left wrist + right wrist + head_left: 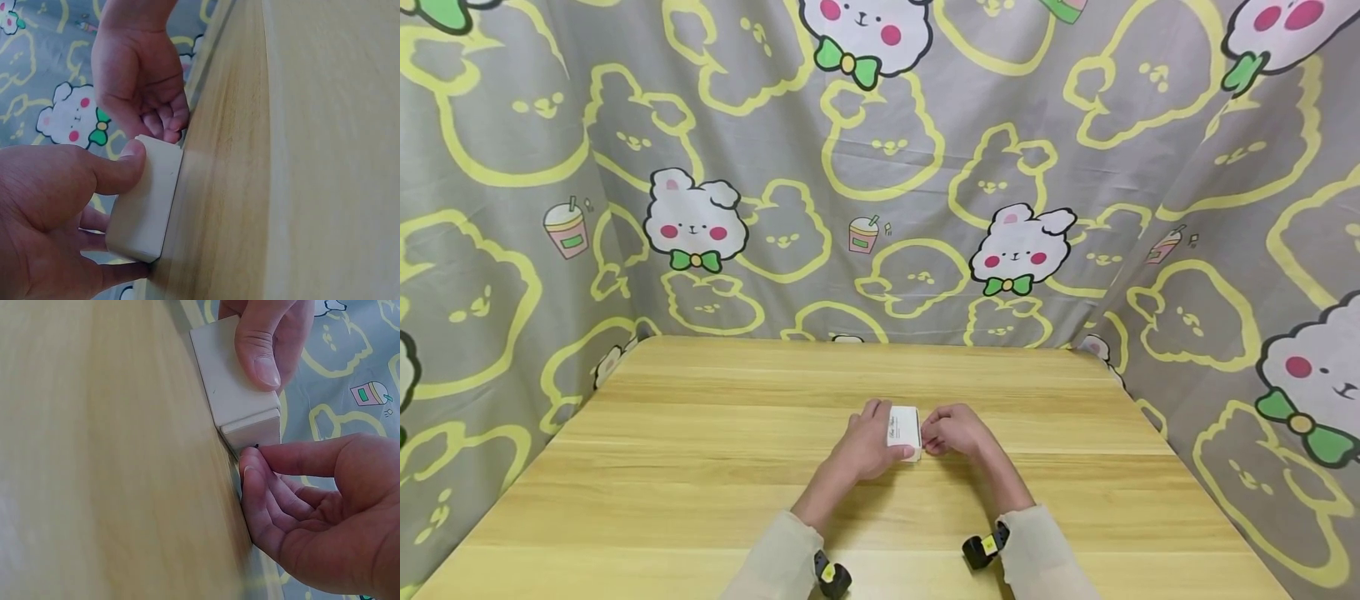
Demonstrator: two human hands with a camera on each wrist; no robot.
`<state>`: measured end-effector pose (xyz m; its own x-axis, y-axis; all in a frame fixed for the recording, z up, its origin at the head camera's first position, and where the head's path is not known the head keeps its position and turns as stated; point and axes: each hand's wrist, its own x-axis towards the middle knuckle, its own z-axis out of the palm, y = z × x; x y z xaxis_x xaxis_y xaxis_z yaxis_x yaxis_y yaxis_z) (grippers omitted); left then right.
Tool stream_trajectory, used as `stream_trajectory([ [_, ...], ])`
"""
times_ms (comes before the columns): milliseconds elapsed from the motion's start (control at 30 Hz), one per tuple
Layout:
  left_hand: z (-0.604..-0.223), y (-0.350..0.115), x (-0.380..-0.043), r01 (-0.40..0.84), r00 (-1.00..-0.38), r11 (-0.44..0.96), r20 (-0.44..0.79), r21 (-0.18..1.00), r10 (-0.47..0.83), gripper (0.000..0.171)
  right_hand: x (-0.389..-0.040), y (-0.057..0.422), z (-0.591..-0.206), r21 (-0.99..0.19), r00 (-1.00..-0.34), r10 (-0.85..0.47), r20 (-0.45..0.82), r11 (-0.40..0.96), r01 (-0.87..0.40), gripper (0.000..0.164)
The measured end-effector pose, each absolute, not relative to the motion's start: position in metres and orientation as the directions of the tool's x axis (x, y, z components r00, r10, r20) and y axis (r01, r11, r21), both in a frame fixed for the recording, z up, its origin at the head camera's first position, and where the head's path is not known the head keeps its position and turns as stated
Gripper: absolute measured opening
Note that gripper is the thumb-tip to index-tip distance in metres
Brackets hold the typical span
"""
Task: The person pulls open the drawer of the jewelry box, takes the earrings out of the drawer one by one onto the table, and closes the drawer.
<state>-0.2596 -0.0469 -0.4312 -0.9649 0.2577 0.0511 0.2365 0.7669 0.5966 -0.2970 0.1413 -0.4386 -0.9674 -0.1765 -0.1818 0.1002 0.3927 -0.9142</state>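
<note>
A small white box (904, 432) with dark lettering on top lies on the wooden table. My left hand (867, 443) grips it from the left side, the thumb along its near long face and the fingers round the far side. At the box's right end is my right hand (957, 431), its thumb and index finger pinched together. A tiny black tab (256, 446) shows at those fingertips, against the end of the box. In the right wrist view a step runs across the box (250, 428) near that end.
The light wood table (700, 517) spreads around both hands. Behind it and on both sides hangs a grey curtain (760, 167) with a cartoon print. Each wrist carries a black camera (979, 550) on a strap.
</note>
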Motion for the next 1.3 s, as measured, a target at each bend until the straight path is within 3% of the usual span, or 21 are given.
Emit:
stream_trajectory([
  [1300,-0.4313,-0.0469,-0.2618,0.244,-0.963,0.77,0.053,0.59,0.265,0.085,-0.301,0.145,-0.4394,-0.922,-0.959,-0.197,-0.206,0.366,0.123,0.01],
])
